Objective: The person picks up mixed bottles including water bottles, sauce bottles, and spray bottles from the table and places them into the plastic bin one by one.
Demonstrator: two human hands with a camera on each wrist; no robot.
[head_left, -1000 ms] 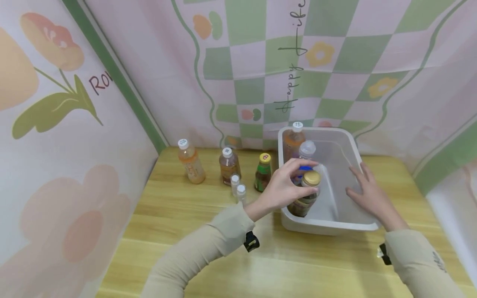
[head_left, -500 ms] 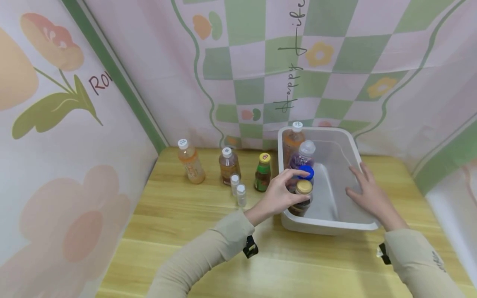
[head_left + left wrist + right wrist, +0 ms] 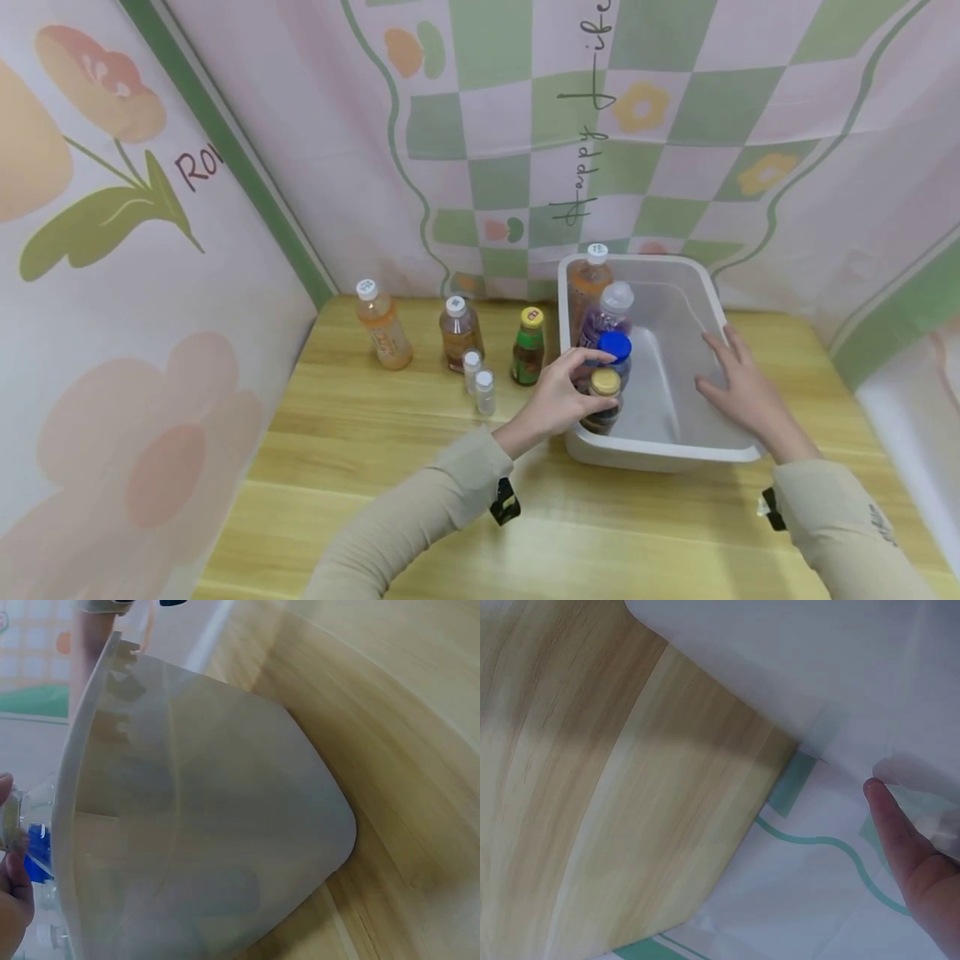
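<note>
In the head view, a brown bottle with a yellow-gold cap point(image 3: 605, 383) stands in the near left corner of the white translucent bin point(image 3: 663, 457). My left hand point(image 3: 557, 400) reaches over the left rim and pinches this bottle near its cap between thumb and fingers. Behind it in the bin are a blue-capped bottle point(image 3: 615, 347), a purple-labelled bottle point(image 3: 611, 312) and a white-capped orange drink bottle point(image 3: 591, 283). My right hand point(image 3: 750, 400) rests against the bin's right side with straight fingers; one fingertip point(image 3: 873, 789) touches the wall in the right wrist view.
Left of the bin stand a green-labelled, yellow-capped bottle point(image 3: 529, 350), a white-capped brown drink bottle point(image 3: 461, 335), an orange drink bottle point(image 3: 386, 333) and two small white-capped vials, the nearer vial point(image 3: 486, 396) in front. A patterned curtain point(image 3: 487, 167) hangs behind the wooden table point(image 3: 420, 467).
My left hand has lowered the yellow-gold-capped bottle into the bin's near left corner and brought it upright from a tilt. The blue cap has come into fuller view. My right hand stays in place.
</note>
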